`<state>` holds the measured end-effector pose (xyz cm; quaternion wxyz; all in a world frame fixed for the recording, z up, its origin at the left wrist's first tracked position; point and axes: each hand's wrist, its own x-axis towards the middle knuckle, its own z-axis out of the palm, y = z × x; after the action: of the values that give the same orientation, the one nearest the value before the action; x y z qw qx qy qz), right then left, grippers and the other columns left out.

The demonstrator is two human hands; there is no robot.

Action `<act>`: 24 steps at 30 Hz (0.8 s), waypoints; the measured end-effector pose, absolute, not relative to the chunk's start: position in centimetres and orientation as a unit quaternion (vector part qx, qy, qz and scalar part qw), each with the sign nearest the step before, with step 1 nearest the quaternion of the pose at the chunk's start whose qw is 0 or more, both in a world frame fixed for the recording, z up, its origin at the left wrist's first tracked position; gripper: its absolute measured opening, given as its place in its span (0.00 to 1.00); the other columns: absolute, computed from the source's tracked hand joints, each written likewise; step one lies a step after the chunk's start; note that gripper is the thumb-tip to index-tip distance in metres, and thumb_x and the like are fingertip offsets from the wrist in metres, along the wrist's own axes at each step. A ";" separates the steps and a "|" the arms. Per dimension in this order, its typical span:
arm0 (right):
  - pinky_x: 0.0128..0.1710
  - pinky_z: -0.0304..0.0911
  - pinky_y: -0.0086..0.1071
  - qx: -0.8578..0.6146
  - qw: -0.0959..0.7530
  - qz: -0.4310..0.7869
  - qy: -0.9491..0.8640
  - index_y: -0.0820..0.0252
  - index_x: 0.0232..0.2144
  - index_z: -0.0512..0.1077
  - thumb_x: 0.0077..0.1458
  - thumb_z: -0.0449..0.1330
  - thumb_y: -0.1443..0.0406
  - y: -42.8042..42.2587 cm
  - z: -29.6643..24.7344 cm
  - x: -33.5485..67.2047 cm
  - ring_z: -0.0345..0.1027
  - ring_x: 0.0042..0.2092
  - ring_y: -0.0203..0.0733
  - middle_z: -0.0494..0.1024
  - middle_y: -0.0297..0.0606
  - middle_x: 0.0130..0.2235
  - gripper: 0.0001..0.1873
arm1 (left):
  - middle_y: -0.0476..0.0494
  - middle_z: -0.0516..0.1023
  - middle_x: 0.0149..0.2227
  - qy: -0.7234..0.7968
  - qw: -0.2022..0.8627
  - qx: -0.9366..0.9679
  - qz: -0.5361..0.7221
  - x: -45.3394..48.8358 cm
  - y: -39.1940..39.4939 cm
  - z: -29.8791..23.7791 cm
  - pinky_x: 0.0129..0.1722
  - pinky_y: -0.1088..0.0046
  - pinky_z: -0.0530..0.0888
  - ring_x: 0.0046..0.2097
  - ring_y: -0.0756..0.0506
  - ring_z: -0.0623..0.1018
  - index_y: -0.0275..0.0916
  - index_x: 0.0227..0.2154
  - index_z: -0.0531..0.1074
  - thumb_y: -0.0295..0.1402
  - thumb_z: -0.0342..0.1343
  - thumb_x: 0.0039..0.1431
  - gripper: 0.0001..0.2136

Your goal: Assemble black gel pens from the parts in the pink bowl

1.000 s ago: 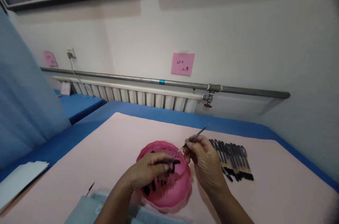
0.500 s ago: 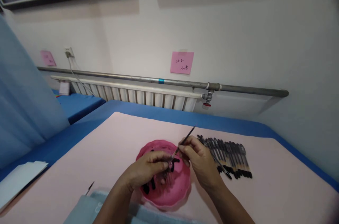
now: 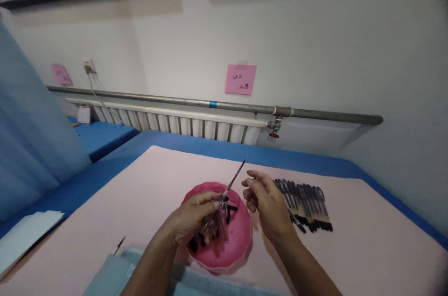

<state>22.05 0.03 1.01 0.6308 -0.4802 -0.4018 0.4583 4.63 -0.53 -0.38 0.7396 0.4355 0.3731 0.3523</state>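
Observation:
My left hand [image 3: 192,216] is closed around several clear pen barrels [image 3: 221,228] above a pink scalloped bowl [image 3: 241,249]. A dark pen refill [image 3: 238,173] sticks up and to the right from one barrel at its fingertips. My right hand [image 3: 268,202], fingers loosely curled and apart, holds nothing and hovers right of the bowl. Black pen caps and small parts [image 3: 229,209] lie in the bowl, partly hidden by my left hand. Beyond the right hand lies a row of black-capped pens [image 3: 308,205], with one pen [image 3: 297,221] slanting at its near side.
A pink sheet [image 3: 360,240] covers the blue-edged table [image 3: 308,158]. At the near left are a light blue cloth [image 3: 112,272], a pen tip [image 3: 119,244] and white papers [image 3: 28,237]. A radiator [image 3: 189,125] and pipe [image 3: 332,116] run along the wall behind.
My right hand has let go of the refill and moved slightly right, its fingers parting. The refill now stands in a barrel held by the left hand alone.

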 end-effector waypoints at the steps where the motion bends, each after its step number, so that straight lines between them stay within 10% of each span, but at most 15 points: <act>1: 0.16 0.53 0.23 -0.483 0.629 0.454 -0.406 0.59 0.41 0.67 0.46 0.61 0.58 0.1 0.9 22.1 0.62 0.23 0.32 0.72 0.33 0.29 0.19 | 0.50 0.70 0.22 0.373 0.741 0.436 0.350 4.6 -0.5 -0.4 0.13 0.80 0.65 0.16 0.54 0.66 0.37 0.41 0.71 0.38 0.60 0.49 0.17; 24: 0.22 0.58 0.28 -0.499 0.630 0.348 -0.483 0.58 0.49 0.64 0.48 0.58 0.60 0.7 0.1 22.5 0.64 0.25 0.33 0.71 0.34 0.33 0.25 | 0.55 0.63 0.16 0.389 0.745 0.442 0.315 4.3 -0.7 0.5 0.13 0.80 0.46 0.14 0.57 0.56 0.36 0.39 0.69 0.39 0.59 0.48 0.17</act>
<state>22.53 0.69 0.05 0.6297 -0.4993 -0.4829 0.3480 4.28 -0.67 0.46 0.7445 0.4419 0.3886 0.3153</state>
